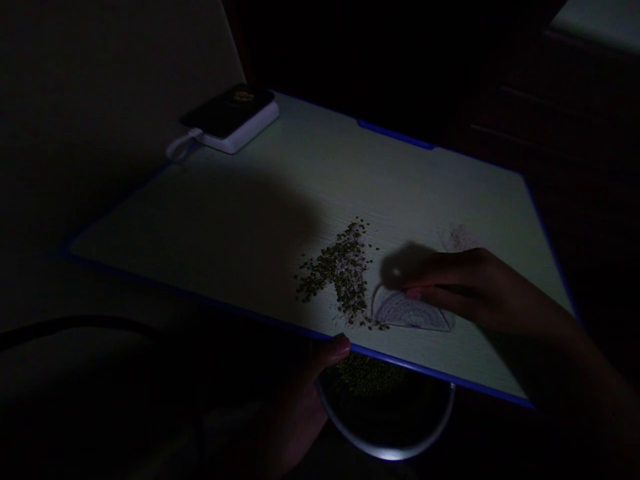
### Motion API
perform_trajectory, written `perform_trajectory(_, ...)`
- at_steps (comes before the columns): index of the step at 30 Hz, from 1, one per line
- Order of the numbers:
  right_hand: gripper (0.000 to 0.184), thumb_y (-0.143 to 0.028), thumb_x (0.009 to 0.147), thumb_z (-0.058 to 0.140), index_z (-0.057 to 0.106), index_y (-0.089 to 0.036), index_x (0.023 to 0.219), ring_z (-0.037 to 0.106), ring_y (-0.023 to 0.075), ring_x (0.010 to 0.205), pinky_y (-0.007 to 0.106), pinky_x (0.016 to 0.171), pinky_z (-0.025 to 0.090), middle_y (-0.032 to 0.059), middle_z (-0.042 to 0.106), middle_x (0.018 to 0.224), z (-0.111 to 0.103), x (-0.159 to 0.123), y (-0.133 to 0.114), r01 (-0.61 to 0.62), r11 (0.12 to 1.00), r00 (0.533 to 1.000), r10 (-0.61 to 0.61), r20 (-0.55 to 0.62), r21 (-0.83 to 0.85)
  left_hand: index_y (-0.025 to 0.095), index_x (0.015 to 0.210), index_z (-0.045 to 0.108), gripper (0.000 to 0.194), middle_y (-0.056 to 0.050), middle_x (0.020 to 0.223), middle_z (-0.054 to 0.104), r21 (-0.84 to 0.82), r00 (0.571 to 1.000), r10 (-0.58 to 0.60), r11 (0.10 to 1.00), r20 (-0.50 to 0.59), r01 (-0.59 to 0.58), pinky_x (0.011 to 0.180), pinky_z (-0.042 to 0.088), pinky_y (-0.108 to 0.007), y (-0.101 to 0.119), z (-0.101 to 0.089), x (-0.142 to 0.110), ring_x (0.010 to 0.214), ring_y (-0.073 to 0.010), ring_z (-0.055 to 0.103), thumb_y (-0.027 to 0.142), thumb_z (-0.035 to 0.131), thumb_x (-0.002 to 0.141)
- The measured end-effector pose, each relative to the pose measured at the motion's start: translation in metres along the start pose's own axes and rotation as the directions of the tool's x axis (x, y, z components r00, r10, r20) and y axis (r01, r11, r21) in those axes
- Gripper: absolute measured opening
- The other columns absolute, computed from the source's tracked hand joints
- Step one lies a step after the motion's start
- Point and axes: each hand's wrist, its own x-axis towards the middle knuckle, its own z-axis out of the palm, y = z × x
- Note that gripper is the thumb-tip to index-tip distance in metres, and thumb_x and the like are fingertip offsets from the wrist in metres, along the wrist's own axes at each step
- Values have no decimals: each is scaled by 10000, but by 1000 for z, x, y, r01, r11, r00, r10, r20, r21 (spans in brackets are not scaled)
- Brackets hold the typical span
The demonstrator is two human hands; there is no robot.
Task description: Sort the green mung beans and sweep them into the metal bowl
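My right hand pinches a clear half-round protractor by its curved side, its straight edge low on the pale tabletop. Just left of the protractor lies a loose heap of small green beans, a few of them touching its corner. Below the table's near edge, my left hand grips a round bowl with a shiny rim; the thumb lies against the blue edging and the other fingers are hidden. More green beans are inside the bowl, partly covered by the tabletop.
The small table has a blue border. At its far left corner stands a white box-like device with a black top and a white cable loop. A pale powdery patch lies beyond my right hand. The surroundings are very dark.
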Motion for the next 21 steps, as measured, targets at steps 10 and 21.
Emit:
perform_trajectory(10, 245, -341, 1029, 643, 828, -195, 1095, 803, 155, 750, 221, 657, 577, 74, 856, 941, -17, -14, 1, -86, 996, 993, 83, 86, 23, 204, 1527, 572, 616, -103, 1453, 728, -29, 999, -30, 999, 45, 31, 1242, 368, -516, -4, -12, 0, 1428, -342, 587, 223, 720, 930)
perform_trajectory(21, 207, -289, 1028, 644, 826, -192, 1052, 812, 155, 816, 221, 720, 597, 70, 855, 942, -18, -13, -8, -21, 997, 977, 3, 213, 79, 198, 1430, 668, 528, -94, 1384, 772, -25, 997, -17, 1000, 79, 19, 1240, 369, -511, -3, -6, -1, 1411, -342, 602, 248, 744, 910)
